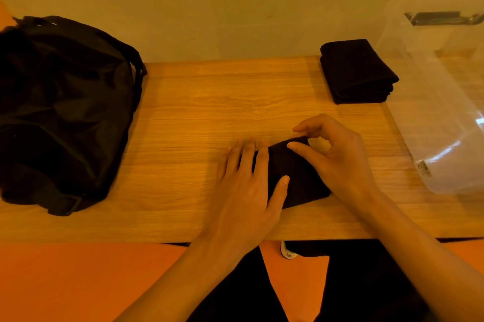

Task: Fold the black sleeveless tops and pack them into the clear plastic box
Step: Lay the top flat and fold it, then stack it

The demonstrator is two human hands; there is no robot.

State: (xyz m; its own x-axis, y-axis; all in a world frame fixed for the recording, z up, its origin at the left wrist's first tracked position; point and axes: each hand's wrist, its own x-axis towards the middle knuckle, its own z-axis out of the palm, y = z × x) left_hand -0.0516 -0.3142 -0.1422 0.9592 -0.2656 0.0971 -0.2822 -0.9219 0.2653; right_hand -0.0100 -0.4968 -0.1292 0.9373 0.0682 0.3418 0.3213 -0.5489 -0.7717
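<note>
A part-folded black top [296,177] is found near the front edge of the surface [196,112], right of its middle. It is pressed flat under the straight fingers of the left hand [243,190], and its far corner is pinched by the right hand [337,154]. The cloth is judged light, soft and limp, so it is best lifted from beneath, lest the folds open. A folded stack [358,73] is set just beside the clear plastic box [445,112].

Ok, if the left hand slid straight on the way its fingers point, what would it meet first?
Left hand lies flat on the folded black top; ahead looks like bare wooden table up to the beige wall, probably nothing else.
</note>
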